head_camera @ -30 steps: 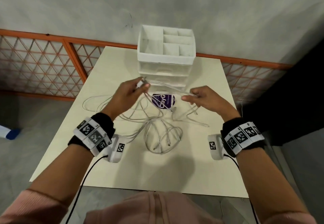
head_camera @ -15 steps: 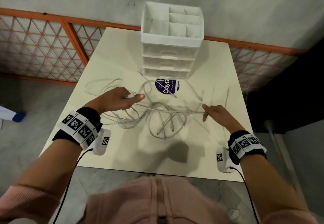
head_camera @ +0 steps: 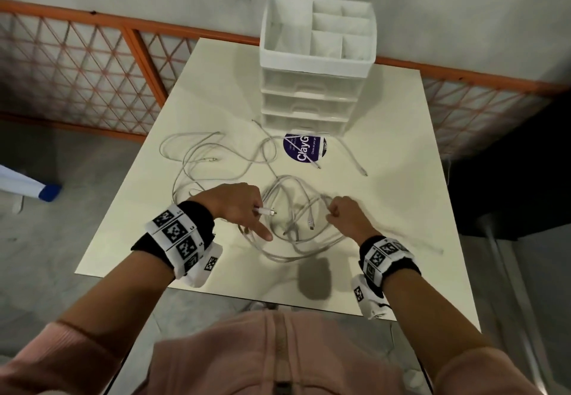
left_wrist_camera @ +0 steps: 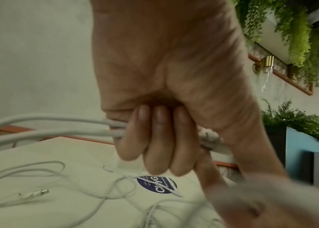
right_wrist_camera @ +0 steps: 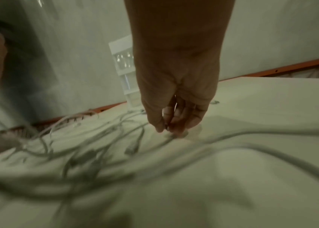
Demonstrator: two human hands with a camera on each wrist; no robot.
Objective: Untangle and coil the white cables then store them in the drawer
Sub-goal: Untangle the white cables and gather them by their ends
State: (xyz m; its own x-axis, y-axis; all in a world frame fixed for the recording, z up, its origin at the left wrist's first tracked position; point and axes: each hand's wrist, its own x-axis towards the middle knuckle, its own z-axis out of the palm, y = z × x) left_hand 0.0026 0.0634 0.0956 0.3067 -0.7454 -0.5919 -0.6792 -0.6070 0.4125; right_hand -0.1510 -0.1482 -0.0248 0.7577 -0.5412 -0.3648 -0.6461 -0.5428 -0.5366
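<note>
Several white cables [head_camera: 290, 206] lie tangled in the middle of the cream table [head_camera: 401, 153], with loose loops trailing to the left [head_camera: 191, 159]. My left hand [head_camera: 256, 215] grips cable strands [left_wrist_camera: 57, 128] in its curled fingers [left_wrist_camera: 158, 138]. A connector end [head_camera: 266, 211] sticks out of that fist, and the index finger points down at the table. My right hand [head_camera: 332, 209] is curled just right of the tangle and pinches a strand at its fingertips [right_wrist_camera: 174, 123]. The white drawer unit [head_camera: 312, 98] stands at the back of the table, all drawers closed.
A round purple sticker [head_camera: 304, 149] lies in front of the drawer unit, with cable ends across it. An open compartment tray [head_camera: 318, 33] tops the unit. An orange lattice railing [head_camera: 92, 64] runs behind the table. The table's near edge is close to my body.
The hands had a cable stretched wide between them; both have since dropped to the table and drawn together over the tangle. The pulled strand has gone slack.
</note>
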